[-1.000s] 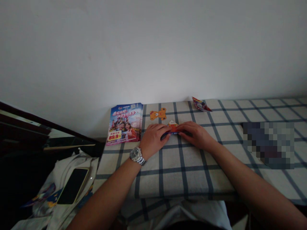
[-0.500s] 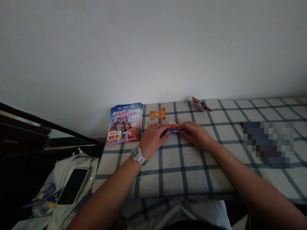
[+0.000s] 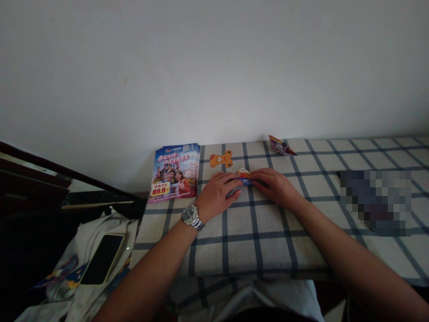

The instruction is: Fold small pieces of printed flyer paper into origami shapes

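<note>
Between both hands' fingers, folded paper

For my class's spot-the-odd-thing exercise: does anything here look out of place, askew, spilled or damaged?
Mainly the pixelated patch on the right of the tablecloth: its coarse blocks hide whatever lies there. The leaflet stack is slightly askew, its edges not lined up. No spill shows.

"Support?"
"Table, one, covered in grey-and-blue checked cloth."
"Items upon it?"
"Printed flyers, one stack, left end. Teddy-bear figure, flat, near the stack. Folded leaflet, centre, partly hidden. Folded printed paper, far edge. Pixelated item, right, unidentifiable."
</note>
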{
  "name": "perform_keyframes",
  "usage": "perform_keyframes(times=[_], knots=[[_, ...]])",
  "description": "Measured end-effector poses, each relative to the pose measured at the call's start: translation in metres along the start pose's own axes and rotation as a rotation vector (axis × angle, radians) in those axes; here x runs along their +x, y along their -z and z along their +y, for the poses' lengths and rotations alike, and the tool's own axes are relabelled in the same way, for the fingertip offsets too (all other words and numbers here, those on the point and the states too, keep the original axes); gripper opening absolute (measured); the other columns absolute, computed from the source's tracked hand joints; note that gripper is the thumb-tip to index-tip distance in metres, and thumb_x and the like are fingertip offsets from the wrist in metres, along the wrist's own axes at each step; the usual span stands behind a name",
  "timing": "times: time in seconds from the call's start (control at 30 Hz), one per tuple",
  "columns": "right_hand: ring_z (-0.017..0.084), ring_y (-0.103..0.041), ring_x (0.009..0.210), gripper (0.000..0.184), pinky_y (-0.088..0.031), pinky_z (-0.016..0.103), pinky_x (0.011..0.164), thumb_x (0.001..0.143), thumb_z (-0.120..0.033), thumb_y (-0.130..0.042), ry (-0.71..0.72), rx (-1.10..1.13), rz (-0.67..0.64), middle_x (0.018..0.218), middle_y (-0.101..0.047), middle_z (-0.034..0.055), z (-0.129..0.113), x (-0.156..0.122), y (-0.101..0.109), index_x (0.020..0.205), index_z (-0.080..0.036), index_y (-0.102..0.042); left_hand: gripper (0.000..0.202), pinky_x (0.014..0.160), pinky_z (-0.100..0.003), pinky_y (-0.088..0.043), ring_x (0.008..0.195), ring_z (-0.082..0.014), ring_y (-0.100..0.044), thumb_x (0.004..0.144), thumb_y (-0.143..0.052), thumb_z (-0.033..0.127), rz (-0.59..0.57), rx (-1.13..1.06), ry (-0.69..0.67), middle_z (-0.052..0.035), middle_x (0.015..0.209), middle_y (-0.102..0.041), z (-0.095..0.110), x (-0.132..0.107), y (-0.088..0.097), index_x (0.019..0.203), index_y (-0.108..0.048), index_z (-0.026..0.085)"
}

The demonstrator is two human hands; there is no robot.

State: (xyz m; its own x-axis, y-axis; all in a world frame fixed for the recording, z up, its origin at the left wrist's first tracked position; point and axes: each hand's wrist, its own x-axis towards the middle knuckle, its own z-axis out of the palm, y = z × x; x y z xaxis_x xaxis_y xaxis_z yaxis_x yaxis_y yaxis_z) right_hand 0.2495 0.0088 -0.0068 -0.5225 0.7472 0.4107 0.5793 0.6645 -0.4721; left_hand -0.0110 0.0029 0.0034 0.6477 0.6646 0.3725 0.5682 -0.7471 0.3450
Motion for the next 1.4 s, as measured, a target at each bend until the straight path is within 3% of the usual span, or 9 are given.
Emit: perform_keyframes(times=[0.13,0.43,0.97,1.17,1.4], knots=[[0.026,-0.071,0.108,0.024,-0.058,0.045,0.097,0.100,-0.022,-0.060,-0.011,-0.009,0.002,0.117,-0.077,0.0073,0.0000,-0.0006,0.0000,0.122,-0.026,-0.071,0.033,0.117,-0.051,-0.043,0.126,-0.0244,-0.060,0.100,-0.062,0.026,-0.027,-0.002,0.015,-0.0052,0.141,-0.064,-0.0011,-0.0008,-0.0026,0.133,-0.063,0.026],[0.027,-0.068,0.114,0.020,-0.055,0.048,0.101,0.099,-0.021,-0.062,0.038,-0.037,-0.002,0.121,-0.076,0.0081,-0.0055,0.0020,0.0040,0.116,-0.024,-0.073,0.034,0.114,-0.049,-0.048,0.128,-0.0251,-0.059,0.099,-0.064,0.026,-0.025,-0.005,0.025,-0.0067,0.143,-0.061,0.0000,-0.0005,-0.0023,0.133,-0.065,0.026],[0.033,-0.061,0.124,0.020,-0.054,0.057,0.106,0.096,-0.027,-0.066,0.010,-0.121,0.004,0.133,-0.066,0.0114,-0.0005,-0.0018,0.0039,0.113,-0.028,-0.077,0.028,0.110,-0.050,-0.048,0.112,-0.0241,-0.062,0.102,-0.060,0.034,-0.048,0.004,-0.008,-0.0059,0.120,-0.069,0.0040,0.0005,-0.0015,0.127,-0.070,0.026],[0.032,-0.062,0.124,0.022,-0.054,0.054,0.106,0.099,-0.029,-0.062,0.018,-0.125,-0.010,0.132,-0.066,0.0125,0.0012,-0.0031,0.0021,0.116,-0.026,-0.075,0.034,0.114,-0.045,-0.050,0.133,-0.0242,-0.058,0.101,-0.062,0.034,-0.055,-0.051,-0.035,-0.0079,0.146,-0.061,0.0021,-0.0024,-0.0070,0.133,-0.065,0.023],[0.032,-0.059,0.128,0.025,-0.053,0.055,0.109,0.099,-0.029,-0.062,0.024,-0.111,0.010,0.136,-0.063,0.0118,-0.0021,-0.0021,0.0033,0.123,-0.027,-0.071,0.032,0.109,-0.044,-0.054,0.129,-0.0231,-0.062,0.103,-0.059,0.035,-0.058,-0.040,0.007,-0.0064,0.143,-0.064,0.0029,-0.0015,-0.0063,0.132,-0.066,0.024]])
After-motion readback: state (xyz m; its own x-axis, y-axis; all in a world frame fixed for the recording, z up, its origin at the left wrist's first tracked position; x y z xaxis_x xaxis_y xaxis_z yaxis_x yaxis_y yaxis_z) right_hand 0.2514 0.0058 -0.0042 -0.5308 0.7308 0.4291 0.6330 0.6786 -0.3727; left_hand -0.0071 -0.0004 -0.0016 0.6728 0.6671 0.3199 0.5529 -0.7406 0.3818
